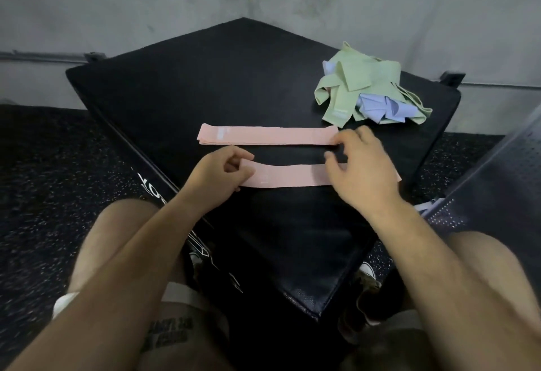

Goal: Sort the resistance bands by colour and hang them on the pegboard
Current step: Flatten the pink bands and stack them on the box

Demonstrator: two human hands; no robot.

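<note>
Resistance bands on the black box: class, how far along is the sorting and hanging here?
Done: the far pink band lies flat on the black box. In hand: the near pink band, one end pinched by the left hand while the right hand is over the other end. Left: the pile of green and lilac bands is unsorted, and no pegboard shows, so nothing looks hung.

I count two pink bands on the single black worktop [205, 83]: the far pink band [268, 135] and the near pink band [292, 176]. One heap [348, 101] mixes green bands [366, 78] and lilac bands [389, 110], too tangled for me to number. Two hands show, the left hand [216, 177] and the right hand [363, 165].
</note>
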